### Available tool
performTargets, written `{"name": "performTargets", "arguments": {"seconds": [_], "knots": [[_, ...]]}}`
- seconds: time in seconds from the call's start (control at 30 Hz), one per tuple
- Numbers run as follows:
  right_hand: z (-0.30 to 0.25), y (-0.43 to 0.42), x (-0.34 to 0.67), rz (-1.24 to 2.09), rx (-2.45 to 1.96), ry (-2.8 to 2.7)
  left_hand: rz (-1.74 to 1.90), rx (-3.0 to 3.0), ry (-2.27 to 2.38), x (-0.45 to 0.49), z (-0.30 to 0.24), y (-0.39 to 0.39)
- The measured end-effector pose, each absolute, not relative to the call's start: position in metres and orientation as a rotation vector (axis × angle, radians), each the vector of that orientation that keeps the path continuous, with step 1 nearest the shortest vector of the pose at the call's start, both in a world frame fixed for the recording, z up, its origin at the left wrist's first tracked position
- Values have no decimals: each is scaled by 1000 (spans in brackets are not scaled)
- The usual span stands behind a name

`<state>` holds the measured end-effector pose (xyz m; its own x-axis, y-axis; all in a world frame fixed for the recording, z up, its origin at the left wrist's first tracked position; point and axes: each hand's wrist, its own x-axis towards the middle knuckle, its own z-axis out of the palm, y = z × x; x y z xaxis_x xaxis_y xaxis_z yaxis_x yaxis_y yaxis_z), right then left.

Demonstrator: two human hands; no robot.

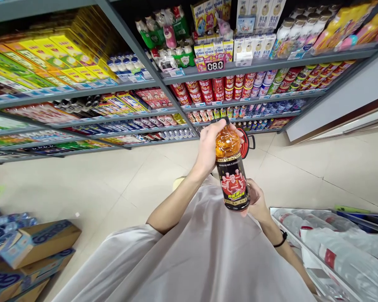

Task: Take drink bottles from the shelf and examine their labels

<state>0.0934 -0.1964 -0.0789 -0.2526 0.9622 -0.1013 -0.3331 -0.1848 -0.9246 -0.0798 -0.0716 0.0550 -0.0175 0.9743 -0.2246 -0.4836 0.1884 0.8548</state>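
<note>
Both hands hold a drink bottle (233, 176) in front of my body. It has amber liquid, a black cap and a black label with several figures in red. My left hand (208, 144) wraps round the upper part near the cap. Its thumb lies by the cap, and some fingertips show on the far side. My right hand (256, 199) grips the lower part from behind and the right, and most of its fingers are hidden by the bottle. The bottle leans slightly, its cap end pointing away from me. Behind it, a red basket (245, 143) with a dark handle is partly hidden.
Shelves (267, 61) of drink cartons, cans and bottles run across the far side. Cardboard boxes (47, 243) and wrapped water bottles stand at lower left. Large clear bottles (349, 251) lie on a rack at lower right. Pale tiled floor (113, 180) lies between.
</note>
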Motion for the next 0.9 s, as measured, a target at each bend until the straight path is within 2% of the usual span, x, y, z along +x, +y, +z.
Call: {"name": "performTargets", "arguments": {"seconds": [0.17,0.47,0.9], "knots": [[-82,-197,98,1723,-978,-923,1319,663,1018,-76,53,-71],[-76,-200,100,1994,-823,-709,1375,668,1056,-75,46,-71],[-74,-190,107,2077,-794,-713,1391,710,1113,-81,36,-69]]}}
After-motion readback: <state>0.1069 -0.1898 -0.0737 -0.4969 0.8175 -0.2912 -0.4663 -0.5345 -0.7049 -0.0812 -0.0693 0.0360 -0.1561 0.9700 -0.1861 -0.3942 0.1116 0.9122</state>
